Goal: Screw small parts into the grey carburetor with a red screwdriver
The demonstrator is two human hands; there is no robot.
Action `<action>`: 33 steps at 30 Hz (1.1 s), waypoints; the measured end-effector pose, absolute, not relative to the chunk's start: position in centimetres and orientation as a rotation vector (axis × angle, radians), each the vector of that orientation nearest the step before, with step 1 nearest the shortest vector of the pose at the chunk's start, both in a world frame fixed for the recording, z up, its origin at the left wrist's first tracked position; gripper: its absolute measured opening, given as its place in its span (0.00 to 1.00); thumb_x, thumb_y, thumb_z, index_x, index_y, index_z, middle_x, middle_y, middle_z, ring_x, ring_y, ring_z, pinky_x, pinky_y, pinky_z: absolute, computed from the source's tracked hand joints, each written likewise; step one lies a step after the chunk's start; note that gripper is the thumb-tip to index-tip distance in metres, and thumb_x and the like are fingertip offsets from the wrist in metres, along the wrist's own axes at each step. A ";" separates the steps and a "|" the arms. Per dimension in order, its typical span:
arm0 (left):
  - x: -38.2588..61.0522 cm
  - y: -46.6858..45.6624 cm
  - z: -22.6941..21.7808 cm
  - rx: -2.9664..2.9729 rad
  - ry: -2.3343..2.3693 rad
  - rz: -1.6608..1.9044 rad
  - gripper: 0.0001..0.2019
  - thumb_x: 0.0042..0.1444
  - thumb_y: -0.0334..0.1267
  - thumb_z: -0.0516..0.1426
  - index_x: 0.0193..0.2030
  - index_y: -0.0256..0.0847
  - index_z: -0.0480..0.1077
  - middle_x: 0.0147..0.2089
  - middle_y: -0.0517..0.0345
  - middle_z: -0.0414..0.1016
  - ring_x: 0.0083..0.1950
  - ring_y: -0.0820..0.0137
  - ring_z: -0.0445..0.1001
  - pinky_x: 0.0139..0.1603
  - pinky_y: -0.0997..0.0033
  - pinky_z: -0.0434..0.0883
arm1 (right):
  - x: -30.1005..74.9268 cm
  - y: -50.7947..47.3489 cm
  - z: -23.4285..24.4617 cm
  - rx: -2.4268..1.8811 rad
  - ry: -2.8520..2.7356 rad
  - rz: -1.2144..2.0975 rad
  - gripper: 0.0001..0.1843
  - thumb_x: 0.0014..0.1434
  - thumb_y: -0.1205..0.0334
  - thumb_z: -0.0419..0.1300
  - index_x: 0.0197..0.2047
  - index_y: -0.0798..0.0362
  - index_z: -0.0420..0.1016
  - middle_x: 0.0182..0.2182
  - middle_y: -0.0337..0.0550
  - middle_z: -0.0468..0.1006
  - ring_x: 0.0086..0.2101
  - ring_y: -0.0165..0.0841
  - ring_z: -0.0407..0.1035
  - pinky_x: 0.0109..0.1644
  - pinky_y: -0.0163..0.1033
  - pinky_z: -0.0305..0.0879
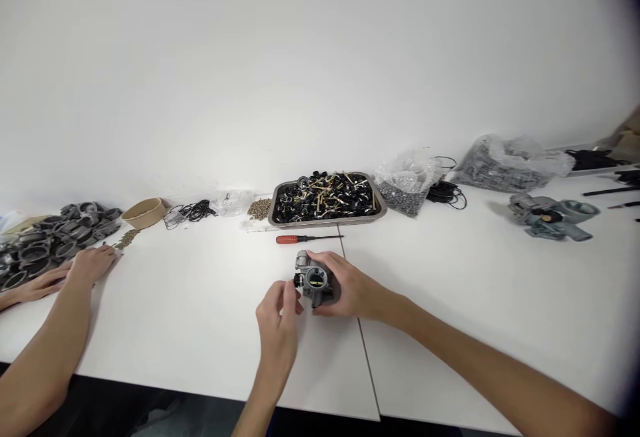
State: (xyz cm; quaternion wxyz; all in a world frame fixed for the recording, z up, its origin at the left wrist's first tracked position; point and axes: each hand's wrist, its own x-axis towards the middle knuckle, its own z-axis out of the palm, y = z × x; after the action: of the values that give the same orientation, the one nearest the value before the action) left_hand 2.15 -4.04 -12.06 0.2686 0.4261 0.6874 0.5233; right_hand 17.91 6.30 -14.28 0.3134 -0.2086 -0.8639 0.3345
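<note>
White tabletop [175, 330] against a white wall [320, 57]; 1 seam [369, 367] runs from the front edge toward the wall. Nearest: left hand [277, 317], thumb and finger pinched narrow at a black fitting [298, 280] on the carburetor [316, 279]. Right hand [353, 287] wraps the body's opposite side, its grip filled. Carburetor sits between the 2 hands, bore facing the wearer; the fitting juts left, straight at the left fingertips, so the left hand is nearer to it. Whether the base touches the tabletop: cannot tell. Sideways, tabletop extends left to a co-worker's forearm [67, 337]; front edge well apart from the carburetor. Just beyond: red-handled screwdriver [305, 239], long axis crosswise, handle left, tip right. Farther: rimmed metal tray [327, 224] of small parts, limiting forward room.
</note>
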 end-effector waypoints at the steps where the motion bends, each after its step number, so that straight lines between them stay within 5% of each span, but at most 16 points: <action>1: 2.0 -4.0 -12.0 1.113 1.792 1.410 0.21 0.58 0.56 0.52 0.27 0.39 0.69 0.24 0.58 0.71 0.27 0.73 0.70 0.32 0.75 0.67 | 17.9 6.3 -14.3 -0.554 -2.280 0.882 0.51 0.46 0.54 0.74 0.68 0.49 0.54 0.57 0.54 0.66 0.58 0.50 0.63 0.61 0.56 0.64; 8: -0.3 -3.1 -11.3 0.982 1.591 1.314 0.18 0.50 0.52 0.62 0.34 0.35 0.74 0.25 0.56 0.75 0.23 0.73 0.71 0.32 0.71 0.70 | 18.1 6.5 -14.4 -0.573 -2.324 0.867 0.54 0.46 0.53 0.74 0.69 0.49 0.51 0.59 0.54 0.64 0.59 0.49 0.61 0.63 0.56 0.63; 18: -1.6 -2.7 -11.0 1.099 1.704 1.258 0.17 0.48 0.47 0.62 0.37 0.34 0.77 0.20 0.57 0.73 0.24 0.74 0.71 0.33 0.73 0.72 | 18.1 6.6 -14.5 -0.558 -2.336 0.851 0.55 0.47 0.49 0.74 0.71 0.46 0.49 0.59 0.53 0.64 0.59 0.49 0.62 0.62 0.56 0.64; 25: -2.5 -2.7 -10.8 1.013 1.501 1.336 0.15 0.46 0.43 0.66 0.35 0.33 0.74 0.30 0.50 0.79 0.33 0.67 0.78 0.42 0.68 0.75 | 18.2 6.6 -14.4 -0.568 -2.344 0.858 0.55 0.47 0.47 0.74 0.71 0.47 0.50 0.60 0.53 0.63 0.59 0.49 0.61 0.62 0.55 0.64; 30: -2.3 -2.4 -10.7 0.942 1.490 1.313 0.22 0.45 0.45 0.67 0.44 0.32 0.74 0.31 0.49 0.80 0.32 0.66 0.78 0.42 0.67 0.74 | 18.2 6.6 -14.2 -0.563 -2.345 0.862 0.55 0.47 0.47 0.74 0.71 0.48 0.49 0.60 0.54 0.63 0.59 0.49 0.61 0.62 0.56 0.64; 33: -2.1 -2.4 -10.8 0.956 1.517 1.279 0.20 0.45 0.45 0.67 0.40 0.31 0.77 0.29 0.48 0.79 0.31 0.68 0.77 0.42 0.68 0.73 | 18.3 6.5 -14.0 -0.564 -2.339 0.855 0.55 0.46 0.49 0.75 0.70 0.48 0.51 0.59 0.54 0.65 0.59 0.49 0.62 0.62 0.56 0.64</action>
State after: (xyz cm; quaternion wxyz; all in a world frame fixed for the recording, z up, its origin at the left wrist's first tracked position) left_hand -2.10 -2.39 -10.80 0.4527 0.3871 0.6142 0.5177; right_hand 18.27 6.48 -14.02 0.2898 -0.2115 -0.8767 0.3205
